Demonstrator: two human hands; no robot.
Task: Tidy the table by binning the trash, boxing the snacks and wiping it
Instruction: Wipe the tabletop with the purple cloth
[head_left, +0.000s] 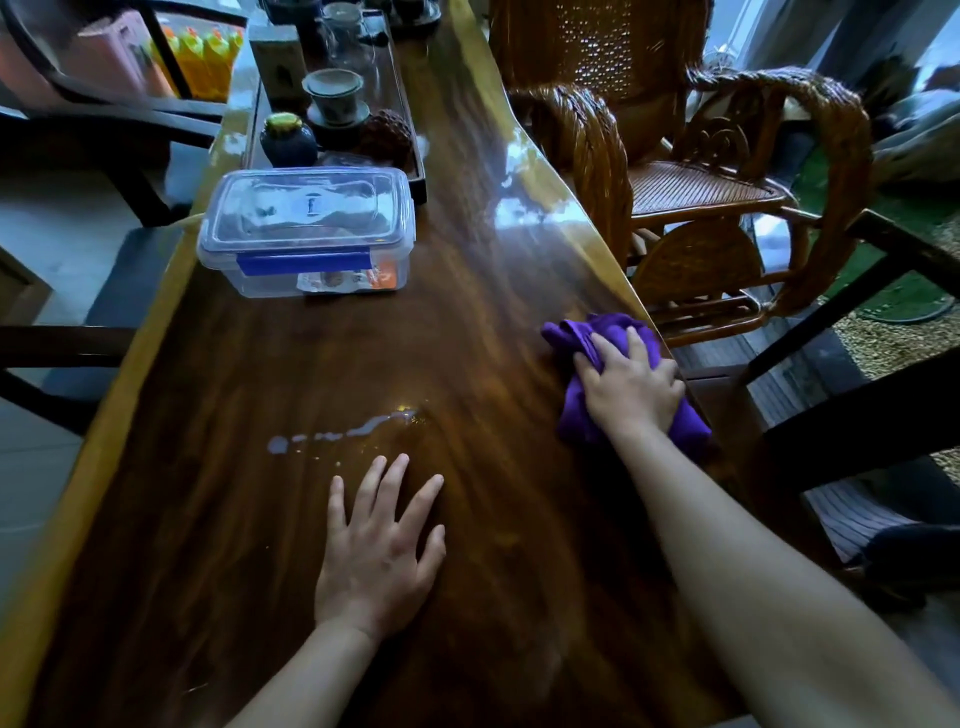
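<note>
Head view: snacks sit boxed in the lidded container (306, 234); right hand (631, 387) clutches a purple cloth (582, 338) right of the unwiped spill (337, 434); left hand (376, 551), fingers spread, holds nothing.

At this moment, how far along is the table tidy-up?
Boxing looks done: the clear snack box sits closed on the table, blue clip down, packets inside. No loose trash shows on the table. Wiping is in hand: the right hand presses a purple cloth near the table's right edge, while the left hand rests flat. A whitish spill streak still needs wiping.
</note>
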